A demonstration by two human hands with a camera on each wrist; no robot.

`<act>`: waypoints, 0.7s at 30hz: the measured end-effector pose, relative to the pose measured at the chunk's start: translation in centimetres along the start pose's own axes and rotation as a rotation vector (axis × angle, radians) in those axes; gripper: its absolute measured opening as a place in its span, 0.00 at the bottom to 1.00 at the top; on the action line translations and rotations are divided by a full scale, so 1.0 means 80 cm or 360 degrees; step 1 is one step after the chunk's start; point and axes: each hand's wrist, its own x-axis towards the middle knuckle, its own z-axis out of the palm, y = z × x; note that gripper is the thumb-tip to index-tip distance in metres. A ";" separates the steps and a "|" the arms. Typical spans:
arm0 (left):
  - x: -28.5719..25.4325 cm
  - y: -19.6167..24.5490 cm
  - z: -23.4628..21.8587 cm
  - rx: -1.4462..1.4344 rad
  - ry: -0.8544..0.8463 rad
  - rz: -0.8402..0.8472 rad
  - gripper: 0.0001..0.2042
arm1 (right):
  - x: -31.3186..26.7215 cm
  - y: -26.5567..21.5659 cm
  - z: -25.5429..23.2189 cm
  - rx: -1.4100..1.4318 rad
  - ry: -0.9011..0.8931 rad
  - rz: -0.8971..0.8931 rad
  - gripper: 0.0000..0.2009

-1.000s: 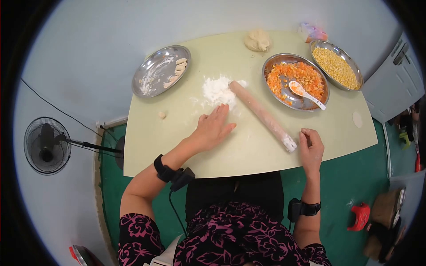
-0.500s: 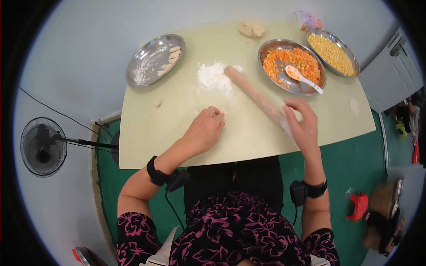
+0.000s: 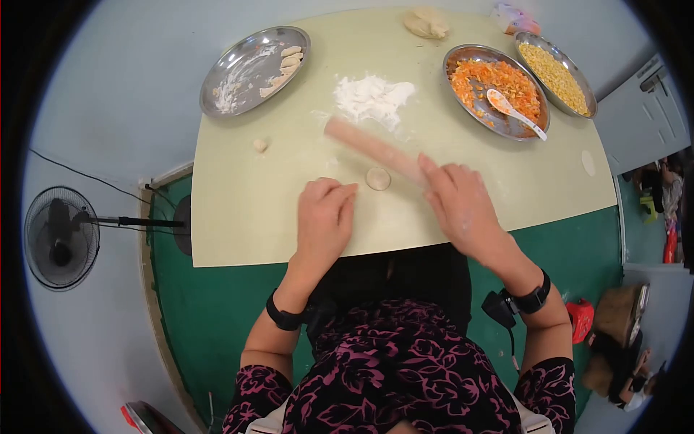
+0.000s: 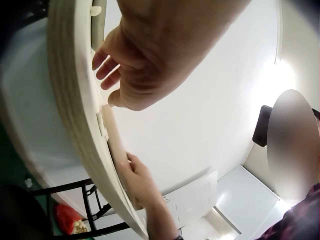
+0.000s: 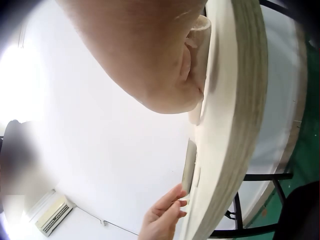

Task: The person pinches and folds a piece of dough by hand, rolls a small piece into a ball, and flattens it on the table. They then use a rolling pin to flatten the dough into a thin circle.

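A small round of dough [image 3: 378,179] lies flat on the table near its front edge. Just left of it is the left hand [image 3: 323,217], fingers loosely bent and holding nothing; the left wrist view shows this hand [image 4: 140,67] low over the tabletop. The right hand [image 3: 463,206] grips the near end of the wooden rolling pin [image 3: 365,143], which is blurred and slants up to the left behind the dough round. In the right wrist view the pin [image 5: 201,50] passes under that hand [image 5: 145,55].
White flour [image 3: 372,98] is spread mid-table. A steel plate [image 3: 242,79] with dumplings stands back left, near a small dough lump [image 3: 260,145]. At right are a bowl of orange filling [image 3: 535,87] with a spoon, a yellow-filled bowl [image 3: 560,69] and a flat wrapper [image 3: 588,163]. Dough [image 3: 426,24] lies behind.
The right hand has taken hold of the rolling pin and swung it left, off the flour. The left hand has drawn back from the dough piece, now seen flat. The head view has shifted.
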 end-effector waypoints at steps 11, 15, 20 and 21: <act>0.008 -0.033 -0.040 -0.0067 0.0371 -0.0415 0.07 | -0.004 -0.008 0.026 -0.0307 -0.0217 -0.0216 0.30; 0.005 -0.043 -0.042 -0.0237 0.0373 -0.0544 0.07 | -0.002 -0.017 0.024 -0.0347 -0.0303 -0.0105 0.34; 0.011 -0.043 -0.046 -0.0129 0.0330 -0.0422 0.07 | -0.002 -0.013 0.023 -0.0255 -0.0382 -0.0128 0.35; 0.010 -0.046 -0.046 -0.0137 0.0339 -0.0417 0.08 | -0.011 -0.024 0.021 -0.0183 -0.0437 -0.0163 0.35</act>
